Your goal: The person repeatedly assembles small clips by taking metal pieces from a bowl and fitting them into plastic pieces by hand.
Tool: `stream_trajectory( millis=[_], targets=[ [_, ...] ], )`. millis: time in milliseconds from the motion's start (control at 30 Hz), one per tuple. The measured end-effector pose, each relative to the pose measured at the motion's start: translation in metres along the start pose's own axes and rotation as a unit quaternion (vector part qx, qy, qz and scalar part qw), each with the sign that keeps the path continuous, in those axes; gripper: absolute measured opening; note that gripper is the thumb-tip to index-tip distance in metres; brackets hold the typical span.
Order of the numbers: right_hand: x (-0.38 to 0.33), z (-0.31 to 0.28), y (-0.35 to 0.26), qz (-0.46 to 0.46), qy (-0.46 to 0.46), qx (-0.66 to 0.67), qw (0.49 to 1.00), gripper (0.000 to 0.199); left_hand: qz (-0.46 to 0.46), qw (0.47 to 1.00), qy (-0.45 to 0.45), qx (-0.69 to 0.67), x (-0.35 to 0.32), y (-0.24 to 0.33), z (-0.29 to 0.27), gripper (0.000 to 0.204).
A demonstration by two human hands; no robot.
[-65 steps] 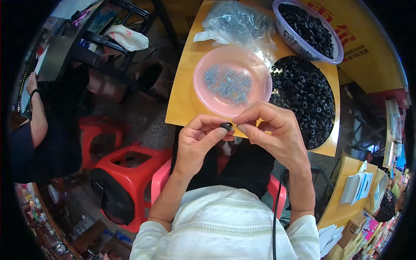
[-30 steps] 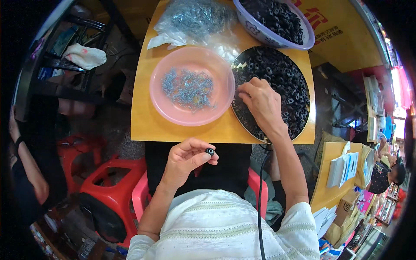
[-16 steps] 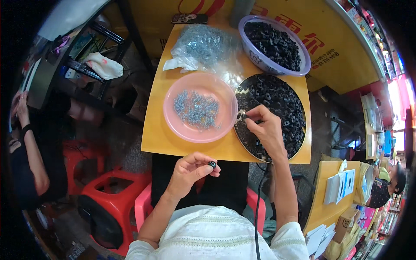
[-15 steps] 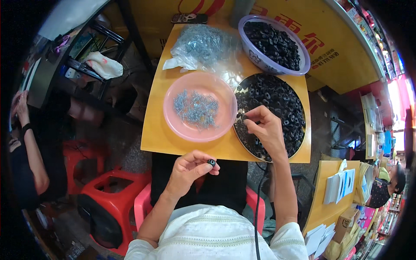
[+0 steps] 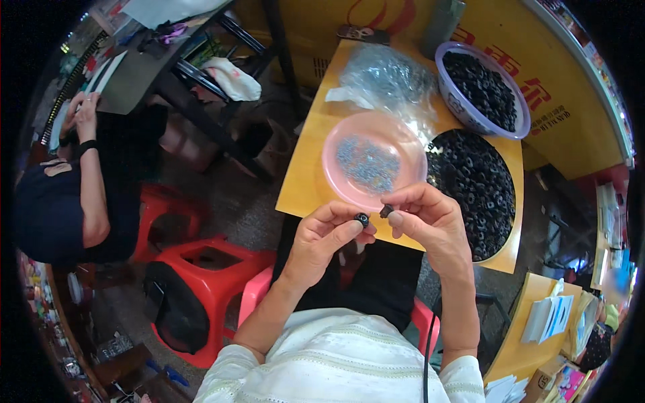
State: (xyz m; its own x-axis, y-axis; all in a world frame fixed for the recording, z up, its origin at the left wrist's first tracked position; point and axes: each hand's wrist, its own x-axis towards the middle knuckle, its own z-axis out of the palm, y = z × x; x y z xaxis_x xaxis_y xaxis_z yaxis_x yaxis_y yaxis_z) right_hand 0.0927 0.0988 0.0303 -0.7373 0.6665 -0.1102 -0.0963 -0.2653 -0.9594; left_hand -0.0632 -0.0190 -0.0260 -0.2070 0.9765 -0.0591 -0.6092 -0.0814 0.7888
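Head | left hand [image 5: 322, 235]: round black ring [image 5: 362, 219] (glossy) | right hand [image 5: 426, 218]: dark piece [image 5: 385, 211]

Glossy pink plastic dish [image 5: 349, 176], crinkly clear plastic bag [image 5: 386, 74].

two hands [image 5: 322, 235] [image 5: 426, 221], one pink plate [image 5: 336, 168], one basin [image 5: 449, 74], two red stools [image 5: 201, 282].

Head-worn fisheye, steeply downward, close.
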Motion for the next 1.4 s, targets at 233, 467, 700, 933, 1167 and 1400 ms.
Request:
stream_trajectory(
  millis=[233, 467, 700, 933, 1167, 1400],
  targets=[
    [0.015, 0.030, -0.004, -0.032, -0.086, -0.046, 0.995, 0.016, 0.056, 0.998, 0.012, 0.006, -0.011, 0.016, -0.008, 0.019],
    [0.020, 0.043, 0.001, -0.012, -0.032, -0.114, 0.993, 0.010, 0.073, 0.997, 0.024, 0.003, -0.011, 0.012, -0.015, 0.021],
    [0.024, 0.049, 0.003, -0.120, 0.009, -0.307, 0.944, 0.015, 0.092, 0.992, 0.058, 0.071, -0.009, 0.013, -0.016, 0.023],
    [0.023, 0.049, 0.003, -0.113, 0.005, -0.258, 0.959, 0.014, 0.087, 0.990, 0.048, 0.101, -0.010, 0.018, -0.018, 0.022],
    [0.016, 0.042, 0.000, -0.019, -0.035, -0.032, 0.999, 0.017, 0.069, 0.996, 0.043, 0.044, -0.012, 0.018, -0.019, 0.022],
    [0.014, 0.040, -0.001, 0.010, -0.034, -0.146, 0.989, 0.015, 0.077, 0.993, 0.040, 0.079, -0.013, 0.015, -0.016, 0.021]
  ],
)
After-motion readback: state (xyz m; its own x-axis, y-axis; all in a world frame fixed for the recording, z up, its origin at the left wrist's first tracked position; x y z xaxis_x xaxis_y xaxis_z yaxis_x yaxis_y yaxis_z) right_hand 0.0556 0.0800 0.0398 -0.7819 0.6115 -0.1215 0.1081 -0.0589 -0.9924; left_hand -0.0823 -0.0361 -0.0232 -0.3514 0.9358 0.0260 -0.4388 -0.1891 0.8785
